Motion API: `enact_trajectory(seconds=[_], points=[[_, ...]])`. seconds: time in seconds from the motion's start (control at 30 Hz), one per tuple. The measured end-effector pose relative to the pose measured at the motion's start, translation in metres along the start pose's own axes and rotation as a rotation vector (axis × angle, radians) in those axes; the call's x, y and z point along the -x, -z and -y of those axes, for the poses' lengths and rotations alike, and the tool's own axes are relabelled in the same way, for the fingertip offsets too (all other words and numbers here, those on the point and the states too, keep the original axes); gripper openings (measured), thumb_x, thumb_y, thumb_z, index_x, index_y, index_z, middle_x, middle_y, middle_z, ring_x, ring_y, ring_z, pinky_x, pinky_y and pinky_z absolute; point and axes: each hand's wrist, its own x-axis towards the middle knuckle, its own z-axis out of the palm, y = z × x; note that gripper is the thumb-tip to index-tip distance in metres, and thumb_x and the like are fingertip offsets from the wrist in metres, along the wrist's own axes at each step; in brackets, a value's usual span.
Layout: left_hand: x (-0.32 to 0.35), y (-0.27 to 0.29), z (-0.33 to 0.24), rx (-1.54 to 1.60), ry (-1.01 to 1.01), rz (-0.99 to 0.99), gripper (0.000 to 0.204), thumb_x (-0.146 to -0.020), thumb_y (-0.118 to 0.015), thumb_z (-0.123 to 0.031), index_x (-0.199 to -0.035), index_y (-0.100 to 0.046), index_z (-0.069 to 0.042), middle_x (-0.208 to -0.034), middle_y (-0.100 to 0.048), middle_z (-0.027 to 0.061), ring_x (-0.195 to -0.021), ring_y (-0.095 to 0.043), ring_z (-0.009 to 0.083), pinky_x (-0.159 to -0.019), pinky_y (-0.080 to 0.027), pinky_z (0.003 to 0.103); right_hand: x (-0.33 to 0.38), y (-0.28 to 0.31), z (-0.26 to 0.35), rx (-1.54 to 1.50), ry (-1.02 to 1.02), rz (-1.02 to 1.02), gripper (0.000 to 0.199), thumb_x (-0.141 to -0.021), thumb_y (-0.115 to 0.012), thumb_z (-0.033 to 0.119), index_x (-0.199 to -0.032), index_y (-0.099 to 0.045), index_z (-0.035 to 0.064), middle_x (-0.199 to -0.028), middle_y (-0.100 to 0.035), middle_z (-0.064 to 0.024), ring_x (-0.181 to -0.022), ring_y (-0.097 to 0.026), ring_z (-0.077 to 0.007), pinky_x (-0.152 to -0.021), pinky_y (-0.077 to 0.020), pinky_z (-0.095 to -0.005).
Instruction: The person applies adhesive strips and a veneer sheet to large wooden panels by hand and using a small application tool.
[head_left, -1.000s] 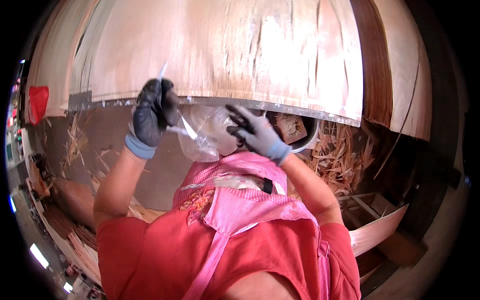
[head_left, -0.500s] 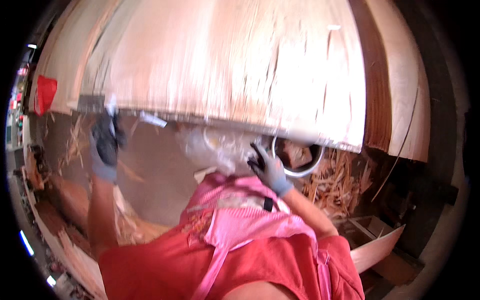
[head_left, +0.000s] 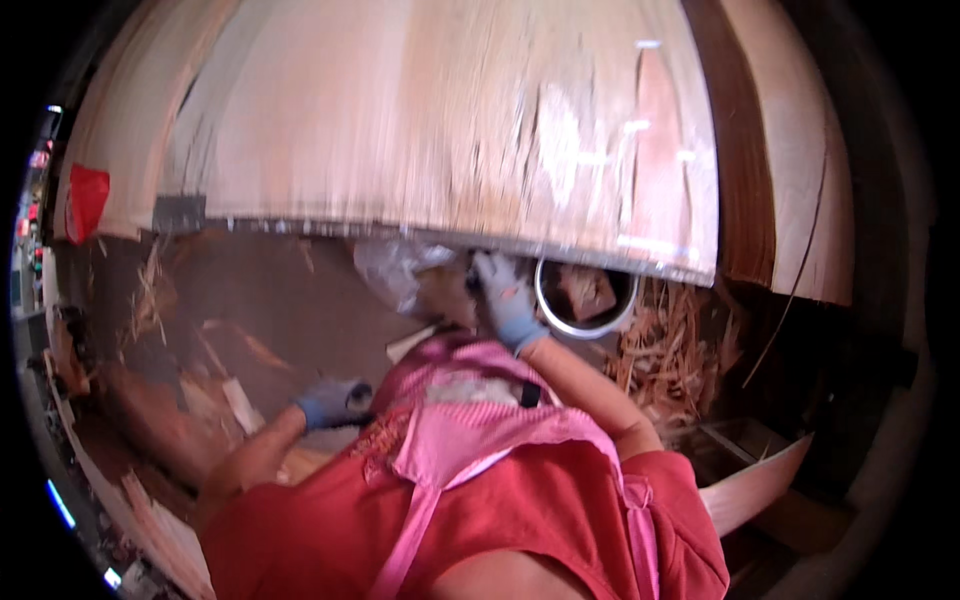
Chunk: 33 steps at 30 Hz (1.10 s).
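Note:
Pale wood veneer sheets (head_left: 400, 130) lie in a wide layer, their front edge running across the view. My right hand (head_left: 503, 292), in a grey glove with dark fingertips, is up against that edge, left of a round metal-rimmed container (head_left: 585, 300). Its fingertips are partly lost at the edge, so their grip does not show. Down at the left side of my pink apron (head_left: 480, 440) is my left hand (head_left: 338, 402), gloved alike. Its fingers look curled in, and what they hold, if anything, is too blurred to name.
Crumpled clear plastic (head_left: 395, 270) lies below the sheet edge. Wood shavings (head_left: 665, 350) are heaped right of the container. A dark grey patch (head_left: 180, 213) sits on the edge at left, near a red piece (head_left: 88, 200). A wooden box (head_left: 755, 470) stands lower right.
My left hand has come down from the left end of the sheet edge to my apron. My right hand has shifted slightly left and up to the edge.

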Motion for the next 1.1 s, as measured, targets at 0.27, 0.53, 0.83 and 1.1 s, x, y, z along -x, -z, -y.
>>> enact_trajectory(seconds=[0.27,0.53,0.83,1.1], points=[[0.004,0.030,-0.047,-0.126,0.160,0.167,0.094,-0.085,-0.067,-0.052,-0.157,-0.014,-0.020,-0.150,-0.043,0.0163,-0.138,-0.040,0.0364,-0.117,-0.026,0.043,0.031,0.060,0.048,-0.095,-0.076,0.006,0.056,-0.086,-0.060,0.007,-0.140,-0.045,0.0030,-0.138,-0.047,-0.0234,-0.121,-0.051,-0.0393,-0.096,-0.0451,-0.0454],[-0.025,0.031,0.006,0.892,-0.077,0.071,0.070,-0.086,-0.073,-0.034,-0.143,-0.045,-0.004,-0.143,-0.052,0.0129,-0.131,-0.049,0.0222,-0.109,-0.038,0.035,0.079,0.144,0.029,-0.677,-0.372,0.019,0.042,-0.097,-0.055,0.014,-0.134,-0.048,-0.0035,-0.096,-0.069,-0.0169,-0.074,-0.065,-0.0211,-0.071,-0.0520,-0.0307],[-0.102,0.099,-0.198,0.487,-0.595,0.158,0.053,-0.090,-0.069,-0.012,-0.137,-0.049,0.000,-0.133,-0.059,0.0105,-0.116,-0.060,0.0184,-0.100,-0.048,0.033,0.194,0.129,-0.032,-0.609,-0.609,-0.315,0.030,-0.097,-0.053,0.015,-0.124,-0.056,0.0033,-0.083,-0.068,-0.0150,-0.067,-0.065,-0.0206,-0.066,-0.0513,-0.0345],[-0.181,0.018,-0.319,0.374,-0.625,0.272,0.042,-0.088,-0.065,-0.017,-0.124,-0.059,0.004,-0.118,-0.066,0.0112,-0.106,-0.063,0.0189,-0.092,-0.050,0.030,0.436,0.199,-0.117,0.143,-1.323,-0.669,0.020,-0.086,-0.064,0.016,-0.104,-0.058,0.0122,-0.089,-0.069,-0.0157,-0.082,-0.067,-0.0381,-0.071,-0.0526,-0.0453]])
